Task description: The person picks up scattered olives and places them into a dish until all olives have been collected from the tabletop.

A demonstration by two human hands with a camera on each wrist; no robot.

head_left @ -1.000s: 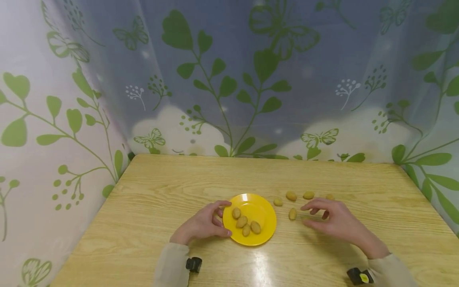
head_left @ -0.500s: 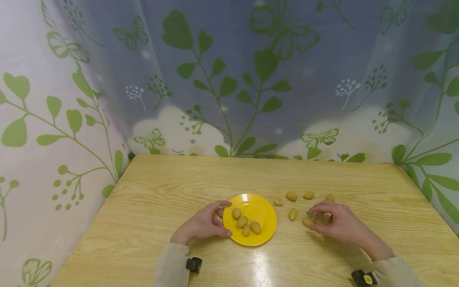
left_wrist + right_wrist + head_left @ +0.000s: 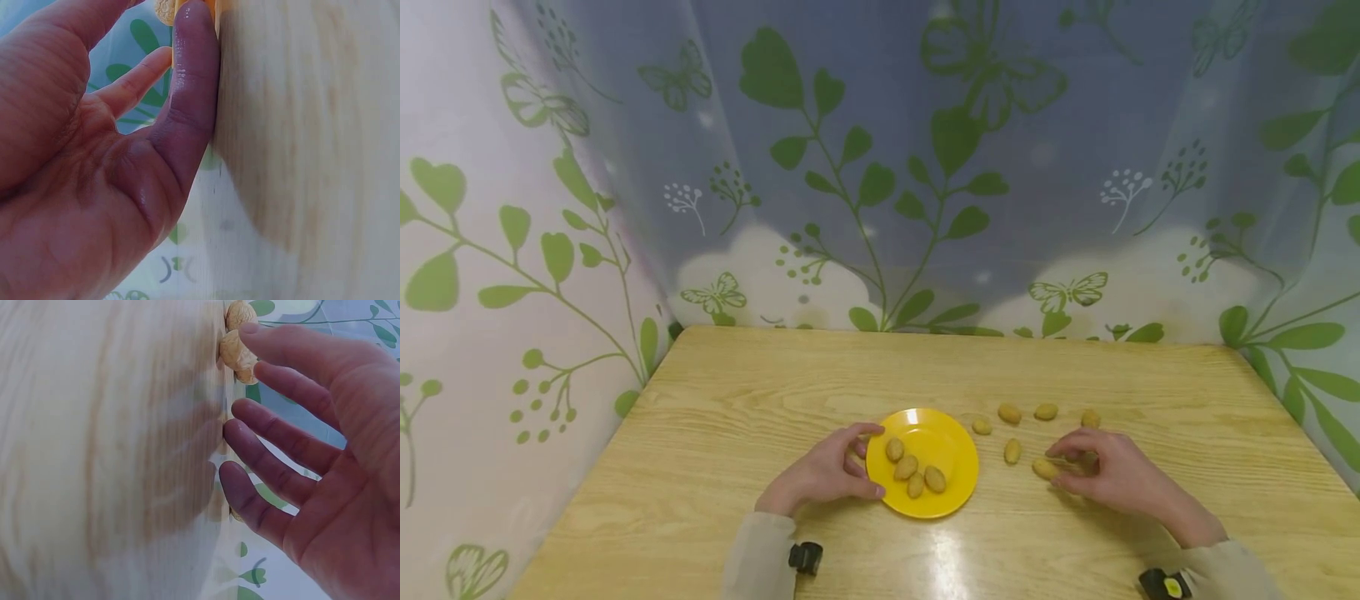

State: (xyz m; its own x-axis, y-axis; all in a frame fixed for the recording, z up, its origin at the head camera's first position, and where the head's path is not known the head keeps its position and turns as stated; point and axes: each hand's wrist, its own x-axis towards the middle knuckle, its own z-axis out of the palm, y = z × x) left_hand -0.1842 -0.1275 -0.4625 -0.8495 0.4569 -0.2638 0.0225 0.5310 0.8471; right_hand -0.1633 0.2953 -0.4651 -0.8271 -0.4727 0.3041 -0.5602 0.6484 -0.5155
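Note:
A round yellow plate [image 3: 955, 496] lies on the table with several tan, wrinkled, walnut-like nuts on its left and lower part. Its left rim is held by my left hand [image 3: 820, 471], thumb at the lower left and fingers at the upper left. To the right, my right hand [image 3: 1116, 477] stands low over the table, thumb and fingers apart. A nut [image 3: 1043, 469] lies right at its thumb tip. In the right wrist view the fingers spread loosely, and the thumb tip overlaps a nut [image 3: 234, 351].
Several more nuts [image 3: 1010, 413] lie loose on the wooden table [image 3: 790, 375] between the plate and the right hand and behind that hand. A patterned curtain [image 3: 880, 250] with leaves and butterflies rises beyond the table's back edge. Dark straps [image 3: 1163, 584] sit at both wrists.
My right hand has shifted slightly right and toward me, so the nut by its thumb shows more. The left hand and plate keep their place; the head view tilts up a little.

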